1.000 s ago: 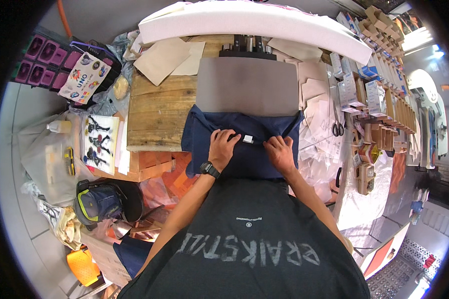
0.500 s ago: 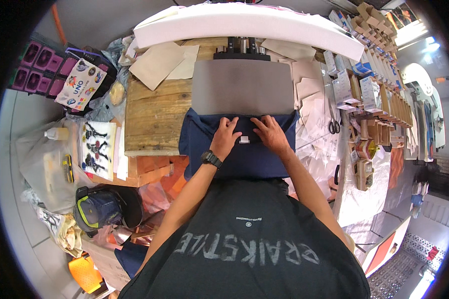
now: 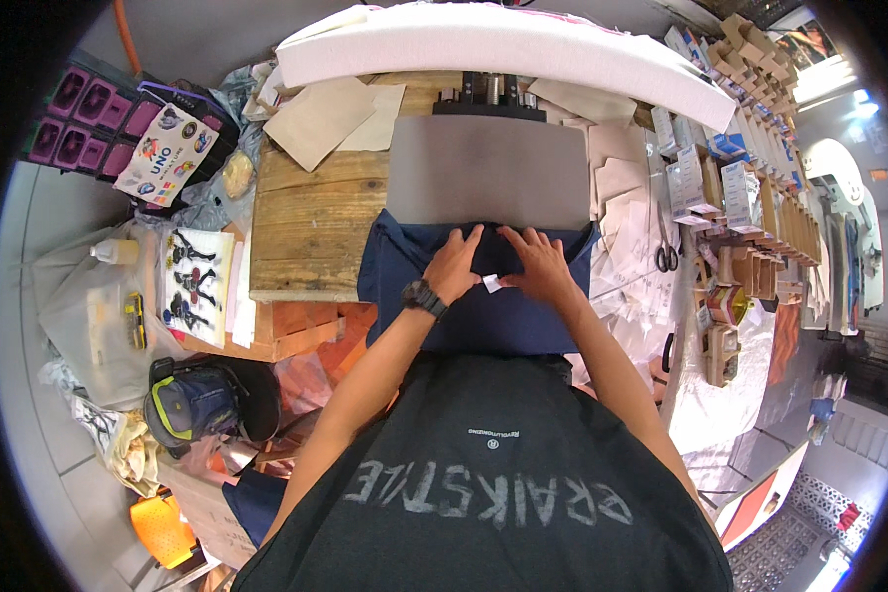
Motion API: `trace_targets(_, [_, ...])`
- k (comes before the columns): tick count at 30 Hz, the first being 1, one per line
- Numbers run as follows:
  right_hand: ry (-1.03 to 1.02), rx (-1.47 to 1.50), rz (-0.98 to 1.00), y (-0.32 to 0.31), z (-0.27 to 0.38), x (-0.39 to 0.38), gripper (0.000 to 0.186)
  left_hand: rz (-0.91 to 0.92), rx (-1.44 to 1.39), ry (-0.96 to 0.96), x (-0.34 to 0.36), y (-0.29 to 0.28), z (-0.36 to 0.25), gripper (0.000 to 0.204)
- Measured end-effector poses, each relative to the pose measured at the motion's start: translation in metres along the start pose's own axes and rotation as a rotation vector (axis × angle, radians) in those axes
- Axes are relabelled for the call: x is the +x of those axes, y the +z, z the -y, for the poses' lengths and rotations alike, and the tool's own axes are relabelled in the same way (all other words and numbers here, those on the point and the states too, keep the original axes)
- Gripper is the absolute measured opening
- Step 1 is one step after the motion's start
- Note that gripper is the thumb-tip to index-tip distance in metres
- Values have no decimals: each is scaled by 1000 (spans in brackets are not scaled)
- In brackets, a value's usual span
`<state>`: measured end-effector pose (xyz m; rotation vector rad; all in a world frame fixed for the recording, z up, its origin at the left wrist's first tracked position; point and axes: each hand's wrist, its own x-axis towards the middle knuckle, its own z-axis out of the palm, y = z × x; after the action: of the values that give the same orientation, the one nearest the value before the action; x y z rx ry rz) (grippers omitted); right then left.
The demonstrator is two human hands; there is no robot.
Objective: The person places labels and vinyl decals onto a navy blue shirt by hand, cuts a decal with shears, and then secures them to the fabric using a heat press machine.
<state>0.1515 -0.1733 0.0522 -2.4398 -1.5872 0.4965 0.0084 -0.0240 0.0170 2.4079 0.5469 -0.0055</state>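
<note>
A navy garment (image 3: 405, 314) with a small white label (image 3: 491, 283) is draped on the near part of a grey rectangular platen (image 3: 488, 168). My left hand (image 3: 452, 271), watch at the wrist, lies on the fabric left of the label, fingers apart and pointing toward the platen, thumb near the label. My right hand (image 3: 541, 268) mirrors it on the other side, fingers spread on the fabric, thumb beside the label. A black metal mechanism (image 3: 488, 94) stands behind the platen.
A wooden table (image 3: 311, 261) bears loose paper sheets (image 3: 316, 118). A long white padded board (image 3: 503, 49) crosses the back. Scissors (image 3: 666, 255) and stacked boxes (image 3: 745, 197) sit at right; illustrated transfers (image 3: 195, 286), a purple-compartment organiser (image 3: 84, 109) and a backpack (image 3: 202, 400) at left.
Both hands have moved up toward the platen and inward, their fingers extending over the fabric's upper folded edge. The label now appears tilted between the thumbs.
</note>
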Motion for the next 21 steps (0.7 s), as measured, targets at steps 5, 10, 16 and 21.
trace_targets(5, [142,-179,-1,37,20,29,92,-64,230,-78,30,18,-23,81])
trace_targets(10, [13,304,-158,13,-4,-2,75,-234,-303,219,-11,-11,20,84])
trace_targets(16, [232,502,-273,-23,1,-78,31,-421,-416,-189,-82,-43,10,25])
trace_targets(21, [-31,266,-371,31,32,-23,35,-267,-228,212,-19,-1,-13,42])
